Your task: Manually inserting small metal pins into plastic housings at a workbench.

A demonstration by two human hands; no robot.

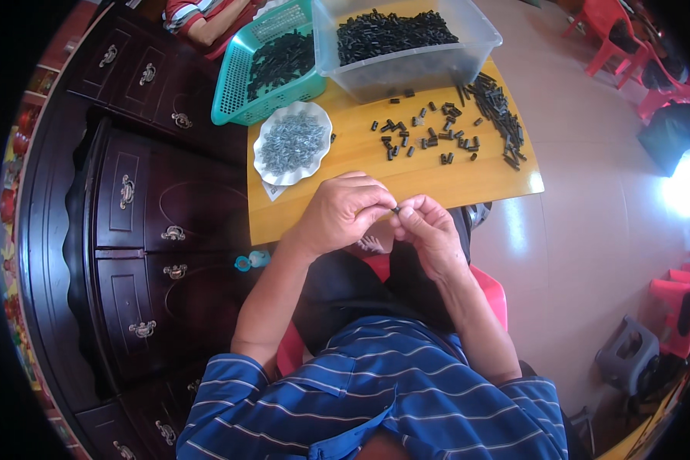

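My left hand (343, 211) and my right hand (431, 228) meet over the table's near edge, thumbs and fingers pinched. Between their fingertips is a small black piece (395, 210), mostly covered by the fingers. Both hands appear closed on it. Just beyond the left hand stands a white wavy-rimmed dish (282, 180) heaped with small clear, greyish pieces (293, 142). Short black tube-like pieces (433, 138) lie scattered on the wooden table (345, 165) beyond my hands. Longer black pieces (500, 111) form a pile along the table's right side.
A translucent bin (406, 79) full of short black pieces stands at the back. Left of it, a green perforated basket (228, 96) holds black pieces; another person's arm (211, 29) is behind. Dark drawers (123, 192) line the left. A grey stool (627, 356) stands at right.
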